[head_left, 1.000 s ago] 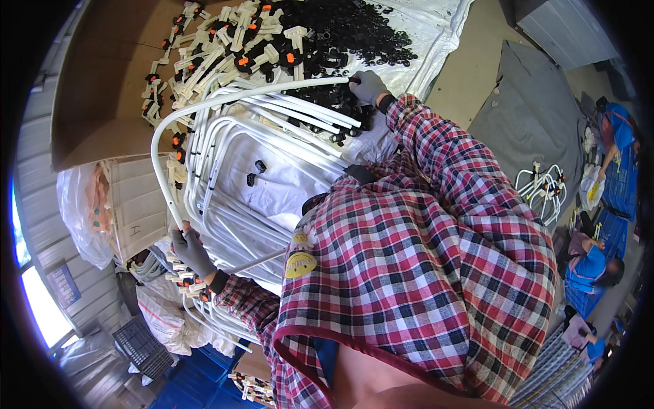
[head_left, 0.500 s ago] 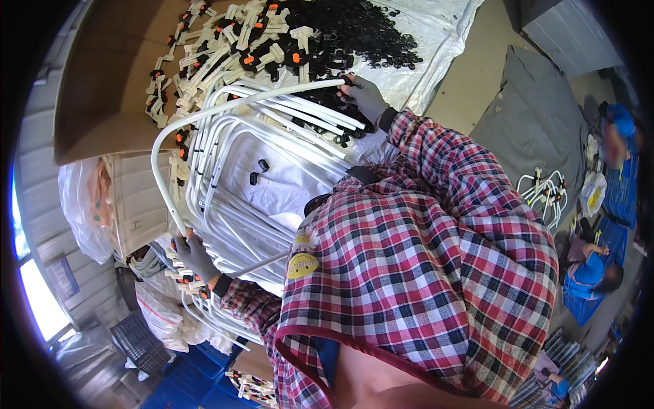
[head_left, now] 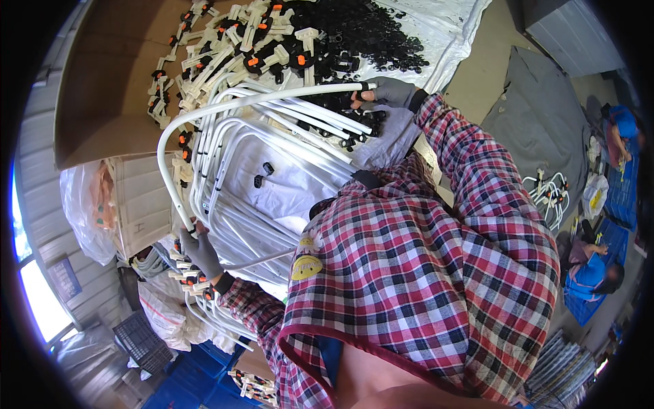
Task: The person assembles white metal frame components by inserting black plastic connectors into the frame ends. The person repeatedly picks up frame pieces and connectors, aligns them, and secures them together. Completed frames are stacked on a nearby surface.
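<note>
White tube [head_left: 272,95], just one, held by two gloved hands [head_left: 201,254].

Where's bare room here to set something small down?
Two patches: white cloth inside the stacked, bent white tubes, around two small black plastic pieces; and the shiny white sheet right of the heaped small black rings, bordered by tan floor. Crowded: left of those rings, where cream clamps with orange tabs pile near the brown cardboard box.
</note>
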Tool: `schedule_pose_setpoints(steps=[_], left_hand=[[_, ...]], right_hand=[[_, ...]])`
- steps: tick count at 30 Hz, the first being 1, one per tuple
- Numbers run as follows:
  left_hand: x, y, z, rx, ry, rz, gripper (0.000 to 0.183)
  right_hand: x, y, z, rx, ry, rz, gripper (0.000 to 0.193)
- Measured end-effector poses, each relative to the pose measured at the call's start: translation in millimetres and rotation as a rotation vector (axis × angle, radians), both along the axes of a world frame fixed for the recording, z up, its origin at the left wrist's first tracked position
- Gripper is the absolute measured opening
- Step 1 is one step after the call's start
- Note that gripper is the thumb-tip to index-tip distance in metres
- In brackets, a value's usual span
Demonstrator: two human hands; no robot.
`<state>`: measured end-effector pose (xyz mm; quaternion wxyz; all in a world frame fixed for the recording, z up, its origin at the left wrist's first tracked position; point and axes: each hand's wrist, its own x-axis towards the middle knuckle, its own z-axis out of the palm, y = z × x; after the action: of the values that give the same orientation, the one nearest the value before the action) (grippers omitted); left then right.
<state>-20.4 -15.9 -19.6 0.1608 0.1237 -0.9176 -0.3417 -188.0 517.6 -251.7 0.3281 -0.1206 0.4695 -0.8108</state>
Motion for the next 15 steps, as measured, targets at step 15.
schedule_pose_setpoints(steps=[15], left_hand=[[-125.1, 198.2, 16.4, -0.356, 0.120, -0.537, 0.051]], right_hand=[[-42.5, -176.9, 232.0, 1.002, 1.900, -0.160, 0.012]])
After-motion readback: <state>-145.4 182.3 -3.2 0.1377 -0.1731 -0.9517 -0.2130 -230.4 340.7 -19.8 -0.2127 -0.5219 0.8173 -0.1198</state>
